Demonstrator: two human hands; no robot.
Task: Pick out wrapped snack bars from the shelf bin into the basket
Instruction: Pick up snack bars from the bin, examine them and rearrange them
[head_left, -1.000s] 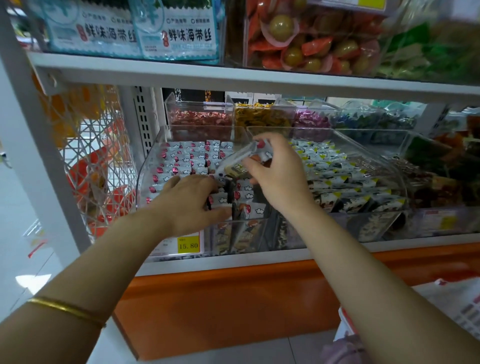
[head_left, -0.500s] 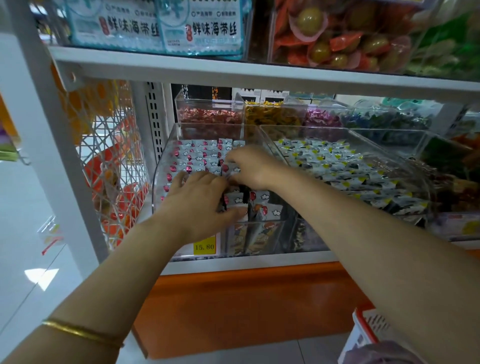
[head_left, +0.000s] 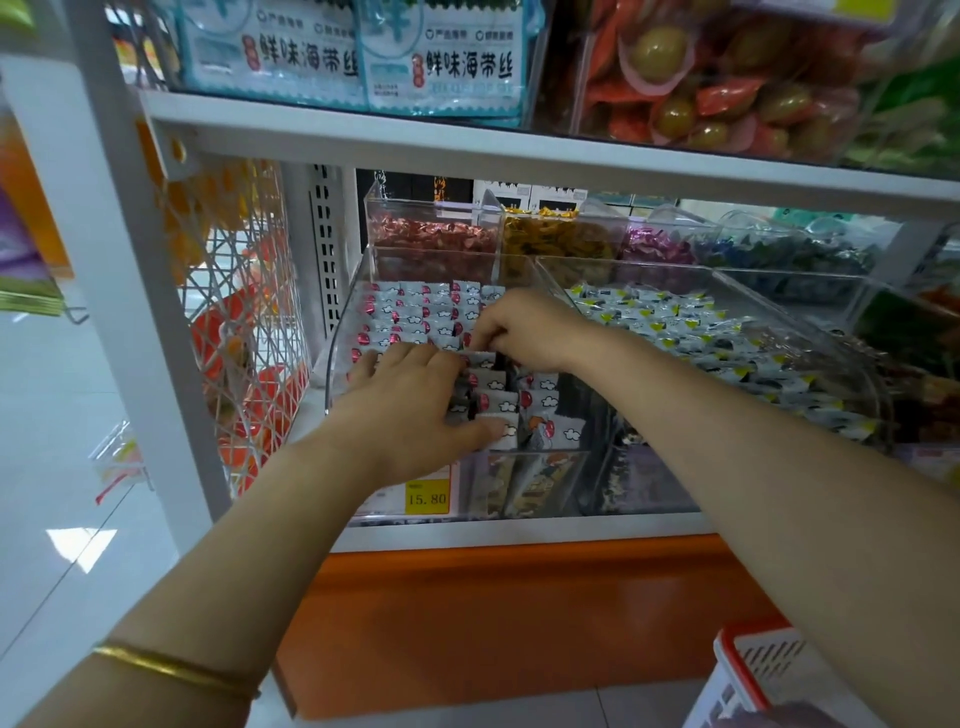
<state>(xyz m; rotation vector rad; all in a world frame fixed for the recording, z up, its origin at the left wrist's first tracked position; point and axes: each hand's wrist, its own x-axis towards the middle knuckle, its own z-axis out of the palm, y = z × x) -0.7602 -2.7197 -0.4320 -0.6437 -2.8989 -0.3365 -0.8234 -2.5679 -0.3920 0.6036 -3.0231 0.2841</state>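
Two hands work the shelf bin (head_left: 340, 332): left hand (head_left: 410, 410), fingers flat, steadies the snack bars (head_left: 415, 312); right hand (head_left: 524, 330) fingers pinch one free.

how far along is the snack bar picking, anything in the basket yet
Done: nothing can be confirmed; only a corner of the basket shows, its contents hidden. In hand: both hands are in the shelf bin; the left hand rests on the snack bars, the right hand curls its fingers onto them. Left: lifting bars out and dropping them into the basket.
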